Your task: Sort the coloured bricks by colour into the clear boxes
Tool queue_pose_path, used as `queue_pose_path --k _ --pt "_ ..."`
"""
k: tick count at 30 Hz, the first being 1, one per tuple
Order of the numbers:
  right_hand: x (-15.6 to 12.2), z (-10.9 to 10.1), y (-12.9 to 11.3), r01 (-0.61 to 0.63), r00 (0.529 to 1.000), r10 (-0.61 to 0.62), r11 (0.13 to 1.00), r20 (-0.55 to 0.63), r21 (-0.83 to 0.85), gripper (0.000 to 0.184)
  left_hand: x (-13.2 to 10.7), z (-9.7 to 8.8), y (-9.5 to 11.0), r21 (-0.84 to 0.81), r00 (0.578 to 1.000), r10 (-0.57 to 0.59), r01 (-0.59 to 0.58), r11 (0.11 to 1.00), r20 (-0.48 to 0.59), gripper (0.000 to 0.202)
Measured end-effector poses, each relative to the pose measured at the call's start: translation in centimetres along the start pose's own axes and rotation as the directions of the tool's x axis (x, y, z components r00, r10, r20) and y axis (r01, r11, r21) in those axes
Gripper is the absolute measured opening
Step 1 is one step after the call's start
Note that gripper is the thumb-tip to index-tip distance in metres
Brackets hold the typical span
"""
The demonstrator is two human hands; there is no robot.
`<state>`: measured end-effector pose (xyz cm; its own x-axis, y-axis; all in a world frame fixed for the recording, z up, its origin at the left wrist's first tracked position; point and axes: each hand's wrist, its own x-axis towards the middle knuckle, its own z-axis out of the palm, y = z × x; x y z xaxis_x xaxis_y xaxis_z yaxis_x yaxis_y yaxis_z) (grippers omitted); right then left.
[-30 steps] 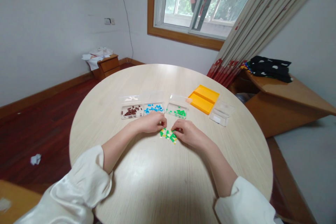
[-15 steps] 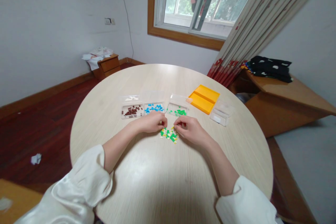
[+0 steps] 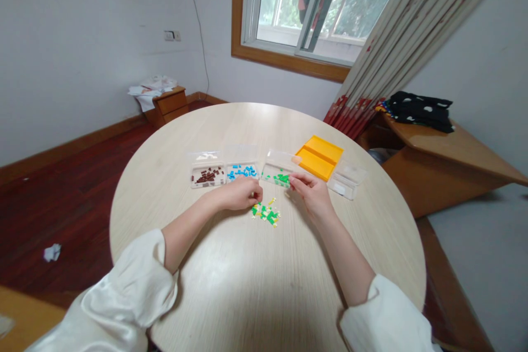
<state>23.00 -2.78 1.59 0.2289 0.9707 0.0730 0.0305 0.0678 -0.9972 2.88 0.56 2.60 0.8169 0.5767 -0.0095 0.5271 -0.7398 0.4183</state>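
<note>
A small heap of green, yellow and white bricks [image 3: 266, 213] lies on the round wooden table [image 3: 247, 286]. My left hand [image 3: 239, 193] rests curled just left of the heap, fingers pinched together; what it holds is too small to name. My right hand [image 3: 311, 190] reaches to the edge of the clear box of green bricks [image 3: 279, 175], fingers pinched over it; I cannot make out a brick in them. Left of that box stand a clear box of blue bricks [image 3: 242, 169] and one of brown bricks [image 3: 207, 174].
An orange tray [image 3: 319, 156] and a clear box [image 3: 346, 180] with a white piece lie to the right of the boxes. A low wooden desk [image 3: 437, 159] with dark cloth stands at the right, a small cabinet [image 3: 167, 102] by the far wall.
My right hand has lifted from the loose heap and moved up and right to the box of green bricks. My left hand has stayed beside the heap.
</note>
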Motion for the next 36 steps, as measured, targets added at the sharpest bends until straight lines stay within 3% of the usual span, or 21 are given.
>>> queue_pose_path --k 4,9,14,16,19,22,24,32,36 --pt "0.9 -0.4 1.0 0.006 0.992 0.0 0.999 -0.128 0.046 0.027 0.1 0.0 -0.1 -0.01 1.0 0.007 -0.008 1.0 -0.011 0.015" --pt "1.1 -0.3 1.2 -0.028 0.99 0.055 0.979 -0.129 0.203 0.021 0.0 0.0 0.0 0.01 1.0 -0.01 0.01 1.0 0.002 0.016" --pt "0.8 -0.1 0.7 -0.021 0.987 0.04 0.991 -0.153 0.13 0.018 0.1 0.1 0.0 0.021 0.999 -0.021 0.022 1.0 -0.025 0.016" --pt "0.6 0.0 0.6 0.017 0.992 -0.014 1.0 -0.126 0.021 0.019 0.2 0.2 0.1 -0.001 0.997 -0.038 0.038 0.999 -0.071 0.016" --pt "-0.2 0.4 0.5 0.105 0.994 -0.1 0.983 0.045 -0.15 0.022 0.3 0.2 0.3 -0.073 0.985 -0.077 0.067 0.995 -0.152 0.015" --pt "-1.1 1.4 0.6 0.21 0.959 -0.155 0.951 0.239 -0.227 0.023 0.4 0.0 0.5 -0.153 0.965 -0.107 0.072 0.986 -0.239 0.016" --pt "-1.6 2.0 0.6 0.257 0.935 -0.18 0.936 0.304 -0.238 0.024 0.5 0.0 0.7 -0.208 0.951 -0.127 0.069 0.976 -0.28 0.016" --pt "-1.7 2.2 0.5 0.313 0.929 -0.238 0.915 0.284 -0.254 0.017 0.7 0.3 0.8 -0.362 0.928 -0.18 0.054 0.931 -0.325 0.011" --pt "-1.1 1.5 0.6 0.363 0.931 -0.327 0.88 0.162 -0.307 0.016 0.6 0.2 0.8 -0.348 0.929 -0.188 0.07 0.935 -0.318 0.013"
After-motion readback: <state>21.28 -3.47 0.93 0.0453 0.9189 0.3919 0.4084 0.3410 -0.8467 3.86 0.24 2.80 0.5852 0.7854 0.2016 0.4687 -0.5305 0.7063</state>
